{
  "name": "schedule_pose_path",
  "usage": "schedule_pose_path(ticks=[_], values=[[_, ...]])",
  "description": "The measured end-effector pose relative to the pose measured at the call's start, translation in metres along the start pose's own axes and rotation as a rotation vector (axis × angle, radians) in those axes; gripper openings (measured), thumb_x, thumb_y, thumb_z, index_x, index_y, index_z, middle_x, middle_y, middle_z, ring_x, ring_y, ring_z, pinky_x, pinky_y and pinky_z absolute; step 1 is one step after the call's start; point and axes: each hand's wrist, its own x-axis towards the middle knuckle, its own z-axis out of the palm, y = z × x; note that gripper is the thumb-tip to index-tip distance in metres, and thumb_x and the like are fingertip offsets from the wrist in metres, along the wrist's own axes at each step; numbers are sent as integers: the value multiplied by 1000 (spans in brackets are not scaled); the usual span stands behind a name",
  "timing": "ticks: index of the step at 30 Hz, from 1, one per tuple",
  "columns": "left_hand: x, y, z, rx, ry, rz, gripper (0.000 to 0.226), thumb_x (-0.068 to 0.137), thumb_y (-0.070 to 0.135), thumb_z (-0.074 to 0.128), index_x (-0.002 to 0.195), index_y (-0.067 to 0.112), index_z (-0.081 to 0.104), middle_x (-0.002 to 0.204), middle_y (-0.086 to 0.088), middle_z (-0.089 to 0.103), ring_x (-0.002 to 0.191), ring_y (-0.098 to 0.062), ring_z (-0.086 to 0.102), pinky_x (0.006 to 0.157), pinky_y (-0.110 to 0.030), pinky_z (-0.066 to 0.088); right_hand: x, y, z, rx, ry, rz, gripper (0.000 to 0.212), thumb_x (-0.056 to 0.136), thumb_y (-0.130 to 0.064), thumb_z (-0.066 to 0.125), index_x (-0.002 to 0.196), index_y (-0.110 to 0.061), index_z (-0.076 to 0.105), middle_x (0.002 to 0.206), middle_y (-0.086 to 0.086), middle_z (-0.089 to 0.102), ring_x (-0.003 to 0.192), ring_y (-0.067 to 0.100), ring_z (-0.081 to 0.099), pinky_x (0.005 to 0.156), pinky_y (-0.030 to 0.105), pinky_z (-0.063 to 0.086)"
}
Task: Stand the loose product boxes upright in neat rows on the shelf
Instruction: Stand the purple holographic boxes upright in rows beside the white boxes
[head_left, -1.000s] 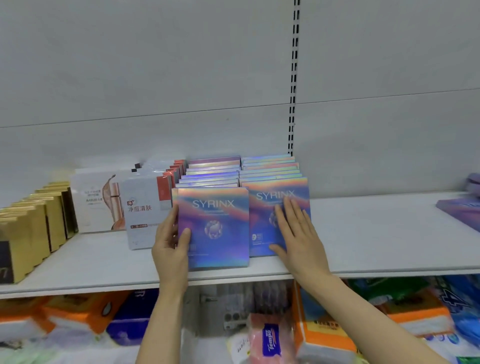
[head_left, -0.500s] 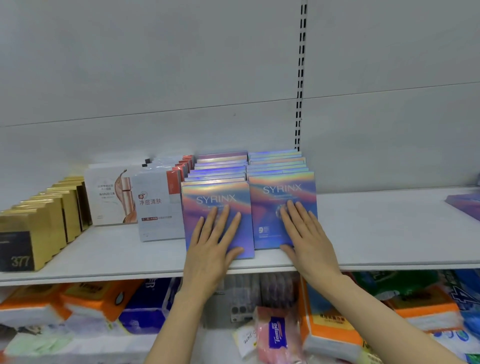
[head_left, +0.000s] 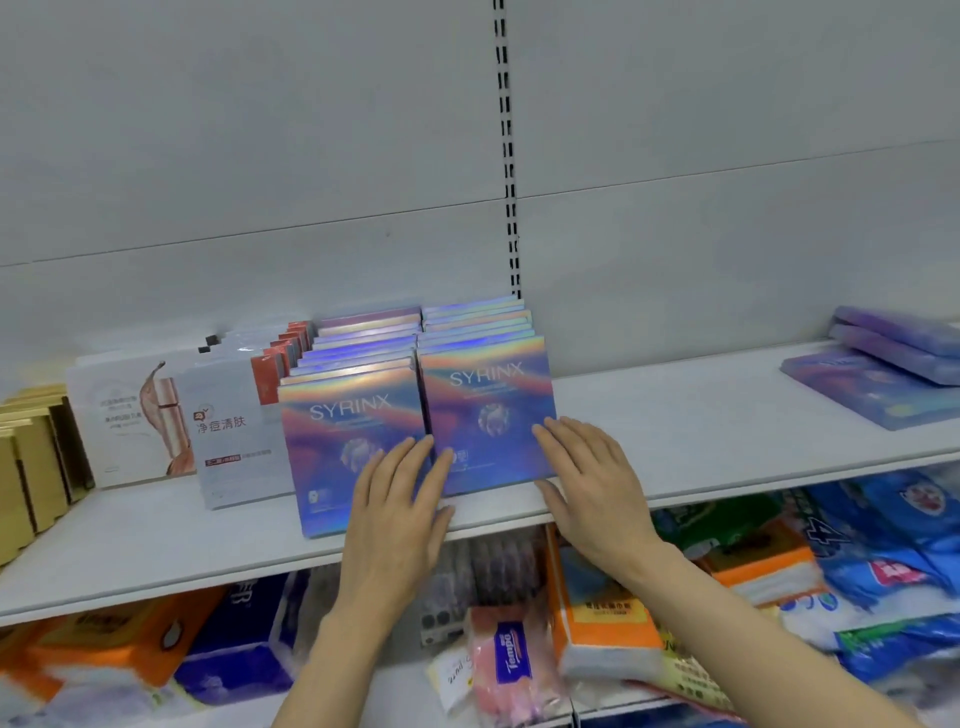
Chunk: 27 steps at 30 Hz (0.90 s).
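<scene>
1. The shelf (head_left: 701, 441) runs the width of the view, white and mostly bare to the right of centre; packs of tissue fill the lower shelf (head_left: 363, 691) beneath it.
2. Two rows of shiny purple boxes (head_left: 415, 364) stand upright side by side at the middle, the front box of each row (head_left: 332, 457) facing out. The left row sits a little nearer the edge than the right.
3. Loose boxes (head_left: 878, 374) of the same kind lie flat in a small pile at the far right, well apart from the rows — by the look of it, the work left to do.
4. White boxes (head_left: 234, 431) and gold boxes (head_left: 31, 467) stand in their own rows to the left.
5. The left hand (head_left: 395, 514) has slid rightward since half a second ago, when it lay flat on the left front box; its fingers, spread and straight, now rest across the seam between the two front boxes, gripping nothing.
6. The right hand (head_left: 597, 493) has drifted to the right edge of the right front box — fingers extended, the tips touching its lower corner, the thumb at the shelf edge, nothing held.
7. Both hands were pressing the fronts; this shift reads as a final squaring-up, with the flat pile likely next.
</scene>
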Motion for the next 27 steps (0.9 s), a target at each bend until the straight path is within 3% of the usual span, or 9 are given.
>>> schedule_pose_path(ticks=[3,7,16,22,27], values=[[4,35,4,-83,-33,23,49,88,29,62,134,13,60,135,-10,57,126,-31,49,108,-45,34,-15,16,-26,27,53,46,40,90,-29,51,122,-7,64,118,8,66,108,26,61,92,38,49],[22,88,7,-192,-125,48,49,80,25,78,126,18,64,128,-7,62,115,-30,58,97,-43,46,-41,52,-57,-4,78,93,38,90,-28,53,120,-8,65,115,6,68,105,24,63,91,37,49],[104,217,22,-302,-143,77,50,80,22,79,128,15,64,117,-5,67,104,-29,63,85,-44,53,-106,187,-129,-99,128,212,35,90,-25,52,117,-7,67,107,5,70,95,24,65,83,36,51],[146,314,36,-376,-140,42,45,88,24,71,132,18,62,123,-4,66,110,-27,61,91,-43,50,-150,288,-169,-201,179,272,33,85,-17,58,115,-5,67,102,8,70,90,28,66,79,39,53],[182,379,49,-412,-229,51,44,94,28,62,137,22,58,131,0,62,116,-25,57,96,-40,45,-171,355,-186,-268,153,321,35,87,-19,51,116,-6,66,100,8,70,89,29,65,78,39,52]])
